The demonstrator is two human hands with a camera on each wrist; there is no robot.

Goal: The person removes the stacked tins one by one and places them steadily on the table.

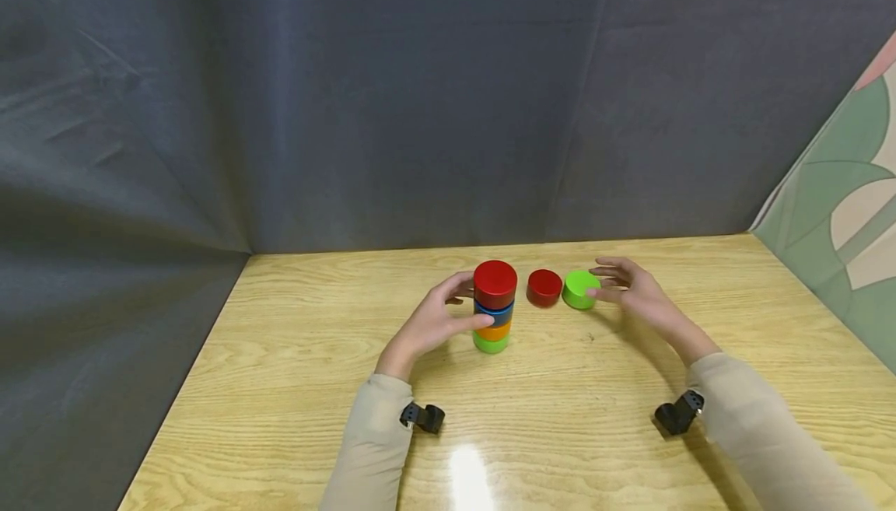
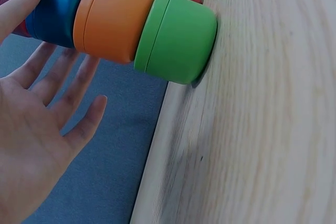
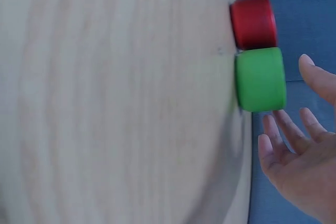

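Observation:
A stack of round pucks stands mid-table: red [image 1: 495,281] on top, then blue [image 1: 494,313], orange [image 1: 495,331] and green [image 1: 491,343]. My left hand [image 1: 437,323] cups the stack from the left with straight, spread fingers. Its thumb touches the stack's side, while the palm [image 2: 37,145] stays clear of the orange puck [image 2: 113,19] and green puck [image 2: 178,38]. A loose red puck [image 1: 544,288] and a loose green puck [image 1: 579,289] sit side by side to the right. My right hand [image 1: 633,293] hovers open beside the loose green puck [image 3: 261,80], fingertips [image 3: 273,124] just short of it.
The wooden table [image 1: 280,386] is backed by a dark grey curtain [image 1: 420,106] at the rear and left. A patterned panel [image 1: 840,215] leans at the far right. Black camera mounts [image 1: 423,417] sit on both wrists.

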